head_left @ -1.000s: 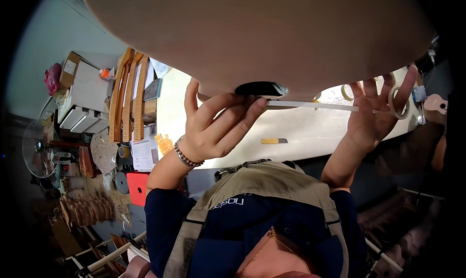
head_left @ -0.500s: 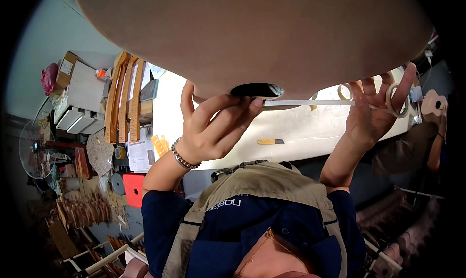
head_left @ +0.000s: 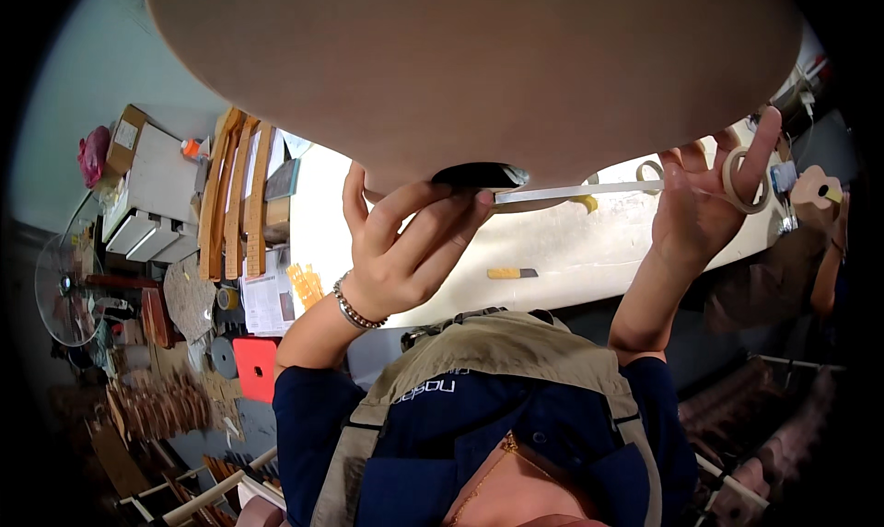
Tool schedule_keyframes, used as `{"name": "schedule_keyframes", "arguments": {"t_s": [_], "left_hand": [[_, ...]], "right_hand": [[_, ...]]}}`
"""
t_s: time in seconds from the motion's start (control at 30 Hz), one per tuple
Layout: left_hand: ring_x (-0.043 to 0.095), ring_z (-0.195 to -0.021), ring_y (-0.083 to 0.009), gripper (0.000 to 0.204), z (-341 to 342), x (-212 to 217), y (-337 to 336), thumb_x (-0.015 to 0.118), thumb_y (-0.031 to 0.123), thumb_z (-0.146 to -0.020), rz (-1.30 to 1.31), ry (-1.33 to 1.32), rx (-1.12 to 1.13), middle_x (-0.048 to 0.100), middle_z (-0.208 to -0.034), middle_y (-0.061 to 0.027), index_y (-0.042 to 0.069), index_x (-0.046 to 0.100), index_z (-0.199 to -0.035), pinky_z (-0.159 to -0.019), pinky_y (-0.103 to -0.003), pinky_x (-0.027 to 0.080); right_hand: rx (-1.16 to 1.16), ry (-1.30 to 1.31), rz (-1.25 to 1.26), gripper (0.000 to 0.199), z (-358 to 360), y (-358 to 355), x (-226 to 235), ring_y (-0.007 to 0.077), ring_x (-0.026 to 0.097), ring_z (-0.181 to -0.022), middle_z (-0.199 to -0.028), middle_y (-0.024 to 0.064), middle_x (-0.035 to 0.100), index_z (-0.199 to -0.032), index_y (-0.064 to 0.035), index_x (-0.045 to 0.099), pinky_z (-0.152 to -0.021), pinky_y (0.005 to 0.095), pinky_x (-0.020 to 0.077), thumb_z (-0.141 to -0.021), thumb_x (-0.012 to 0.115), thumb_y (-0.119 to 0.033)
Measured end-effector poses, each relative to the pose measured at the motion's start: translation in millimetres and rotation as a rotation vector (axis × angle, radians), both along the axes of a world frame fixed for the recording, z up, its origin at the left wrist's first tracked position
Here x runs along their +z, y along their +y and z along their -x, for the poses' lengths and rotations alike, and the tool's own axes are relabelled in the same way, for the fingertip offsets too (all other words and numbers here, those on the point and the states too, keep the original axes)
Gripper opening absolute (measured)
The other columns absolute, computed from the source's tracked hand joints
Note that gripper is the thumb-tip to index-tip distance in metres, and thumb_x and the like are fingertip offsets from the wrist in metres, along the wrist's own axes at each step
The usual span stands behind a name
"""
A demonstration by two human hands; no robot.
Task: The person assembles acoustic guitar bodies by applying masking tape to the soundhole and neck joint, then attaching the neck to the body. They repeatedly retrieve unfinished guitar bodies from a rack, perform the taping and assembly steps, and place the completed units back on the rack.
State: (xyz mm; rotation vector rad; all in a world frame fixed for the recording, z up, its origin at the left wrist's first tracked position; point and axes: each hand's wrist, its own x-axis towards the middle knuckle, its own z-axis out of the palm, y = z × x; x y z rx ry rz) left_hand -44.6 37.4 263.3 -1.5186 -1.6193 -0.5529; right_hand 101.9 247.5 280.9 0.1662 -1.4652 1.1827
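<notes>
Overall, a large pale body point(head_left: 488, 76) with a smooth curved outline fills the top of the frame; a dark oval opening point(head_left: 474, 174) shows at its lower edge, centre. Just below that opening, the left hand point(head_left: 405, 242) has thumb and fingertips pressed together on one end of a narrow white strip point(head_left: 580, 193), close against the body. A beaded bracelet point(head_left: 354, 311) is worn at that wrist.

The strip runs nearly level and taut across the centre to the right hand point(head_left: 695, 205), right of centre. Fingers of this hand stand apart, one extended upward through a tape roll point(head_left: 730, 179); whether its thumb is clamped on the strip cannot be told.

Beneath, a light tabletop point(head_left: 571, 242) spans the middle of the frame. On it, below the strip, lies a yellow-and-grey cutter point(head_left: 511, 273), untouched by either hand. Long wooden necks point(head_left: 253, 200) lie side by side left of centre. A red block point(head_left: 256, 369) is at lower left, and a fan point(head_left: 64, 278) at the far left edge. At the right edge, another person's arm point(head_left: 827, 265) is near a small pale guitar-shaped piece point(head_left: 815, 191).
</notes>
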Motion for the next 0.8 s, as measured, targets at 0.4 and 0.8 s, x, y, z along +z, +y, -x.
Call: {"name": "schedule_keyframes", "arguments": {"t_s": [0.4, 0.8], "left_hand": [[0.052, -0.092, -0.0278, 0.009, 2, -1, -3, 0.068, -0.002, -0.078, -0.141, -0.107, 0.134, 0.060, -0.089, -0.0130, -0.002, 0.065, -0.086, -0.074, -0.037, 0.047], [0.059, -0.092, -0.0242, 0.016, 29, -40, -53, 0.070, 0.019, -0.080, -0.370, -0.649, 0.149, 0.064, -0.092, -0.0126, 0.007, 0.067, -0.091, -0.089, -0.043, 0.044]], "right_hand": [[0.142, -0.287, 0.105, 0.083, 57, -62, -129, 0.0230, 0.038, -0.125, -0.127, 0.0105, 0.045, -0.142, -0.0043, 0.022, -0.107, 0.0382, 0.0232, -0.077, 0.071, -0.022], [0.399, -0.538, 0.269, 0.033, 82, -116, -176, 0.0242, 0.057, -0.086, -0.094, 0.0099, 0.054, -0.097, 0.0019, 0.049, -0.073, 0.0352, 0.0492, -0.069, 0.063, 0.012]]}}
